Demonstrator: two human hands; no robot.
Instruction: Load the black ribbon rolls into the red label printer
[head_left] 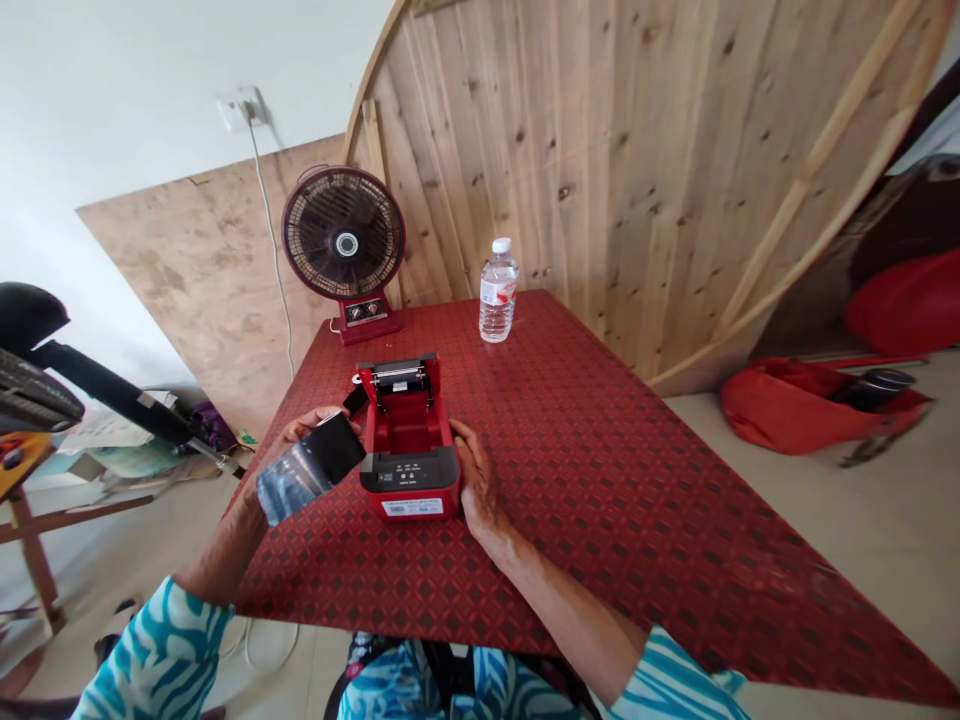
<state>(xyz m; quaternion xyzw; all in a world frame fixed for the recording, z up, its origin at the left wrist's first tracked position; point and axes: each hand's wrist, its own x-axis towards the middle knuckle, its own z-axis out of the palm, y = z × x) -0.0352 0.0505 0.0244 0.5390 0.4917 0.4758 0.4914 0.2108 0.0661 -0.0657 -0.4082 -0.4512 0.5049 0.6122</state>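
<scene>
A red and black label printer (409, 480) stands on the table with its lid (401, 378) raised, so its red inner bay shows. My right hand (476, 475) is closed against the printer's right side, with its fingers partly hidden. To the left of the printer, my left hand (307, 425) grips a black flat piece with a clear plastic bag (307, 472) hanging from it. What exactly the black piece is I cannot make out. A small black block (355, 401) shows just behind that hand, close to the printer's left side.
A patterned red cloth covers the table (600, 480). At the back stand a dark red fan (345, 235) and a water bottle (498, 295). A cord hangs from the wall socket (241, 108). On the floor at the right lies a red bag (787, 405).
</scene>
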